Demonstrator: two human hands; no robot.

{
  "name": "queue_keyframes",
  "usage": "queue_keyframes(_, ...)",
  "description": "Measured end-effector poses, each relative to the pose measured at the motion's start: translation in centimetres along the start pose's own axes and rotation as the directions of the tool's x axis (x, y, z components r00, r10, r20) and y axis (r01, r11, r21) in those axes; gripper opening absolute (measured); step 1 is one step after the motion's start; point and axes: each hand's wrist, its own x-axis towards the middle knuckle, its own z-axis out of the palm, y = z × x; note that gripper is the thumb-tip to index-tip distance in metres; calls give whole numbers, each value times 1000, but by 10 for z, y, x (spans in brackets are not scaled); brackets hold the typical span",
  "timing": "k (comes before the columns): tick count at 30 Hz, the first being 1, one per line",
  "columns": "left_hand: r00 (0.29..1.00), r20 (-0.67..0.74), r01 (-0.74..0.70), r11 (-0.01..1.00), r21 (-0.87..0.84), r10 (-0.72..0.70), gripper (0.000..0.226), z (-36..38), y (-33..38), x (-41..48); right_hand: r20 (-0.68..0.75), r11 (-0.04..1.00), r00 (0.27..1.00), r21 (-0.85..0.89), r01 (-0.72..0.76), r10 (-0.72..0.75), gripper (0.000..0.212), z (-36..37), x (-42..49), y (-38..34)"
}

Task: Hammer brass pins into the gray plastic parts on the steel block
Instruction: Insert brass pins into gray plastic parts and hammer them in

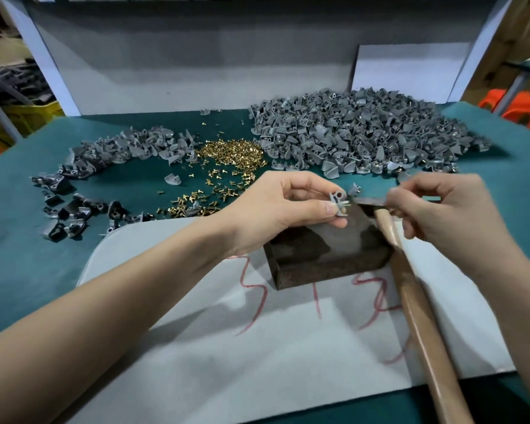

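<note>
Here the left hand (288, 206) pinches a gray plastic part (337, 199) in its grip above the steel block (325, 250); the right hand (441, 209) curls beside that block, its grip's contents unclear.

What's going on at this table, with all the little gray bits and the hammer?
A person is fitting brass pins into small plastic parts. The left hand pinches one gray part, with pins sticking out of it, over the dark steel block. The right hand, fingers curled, is beside the hammer, which lies with its head at the block's far corner; whether that hand holds anything is unclear. A heap of gray parts and loose brass pins lie behind on the green table.
</note>
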Motion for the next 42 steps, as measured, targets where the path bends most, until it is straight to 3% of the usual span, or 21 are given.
queue_keyframes(3,998,-53,-24,996,86,29,19,-1,0,-1,35,886,965,-404,-226,262,24,3,0,12)
queue_keyframes(7,983,-112,-86,908,411,144,20,2,-2,-6,-23,755,944,-594,-278,329,37,18,0,11)
queue_keyframes(10,965,-90,-145,788,598,246,16,8,-9,-14,-13,789,909,-490,-369,417,40,14,-1,3)
queue_keyframes(12,944,-95,-160,689,707,317,14,15,-18,-21,119,856,857,-209,-472,501,27,-2,-4,-4)
queue_keyframes(14,932,-166,-114,695,710,322,10,20,-24,-24,211,845,834,61,-532,510,16,-18,-6,-14)
queue_keyframes(16,913,-272,-65,767,639,304,6,21,-29,-25,215,857,859,138,-497,464,22,-26,-11,-25)
queue_keyframes(19,868,-442,4,887,462,226,13,20,-34,-25,131,924,928,119,-363,348,34,-25,-19,-45)
queue_keyframes(22,851,-494,27,925,378,177,18,19,-35,-23,165,974,963,45,-222,212,34,-15,-20,-69)
queue_keyframes(24,854,-496,34,934,355,157,19,17,-35,-21,164,982,974,-122,-140,160,30,-5,-16,-76)
queue_keyframes(27,870,-470,19,943,332,148,21,15,-37,-22,131,915,987,-404,-28,88,25,2,-15,-80)
queue_keyframes(29,876,-465,19,955,296,126,22,14,-36,-22,186,915,979,-404,-5,88,21,1,-19,-81)
queue_keyframes(32,882,-453,20,951,308,128,22,13,-35,-22,238,906,964,-424,-8,120,34,-1,-21,-84)
queue_keyframes(42,900,-421,52,929,366,115,21,11,-33,-19,231,811,967,-583,54,102,37,21,-28,-90)
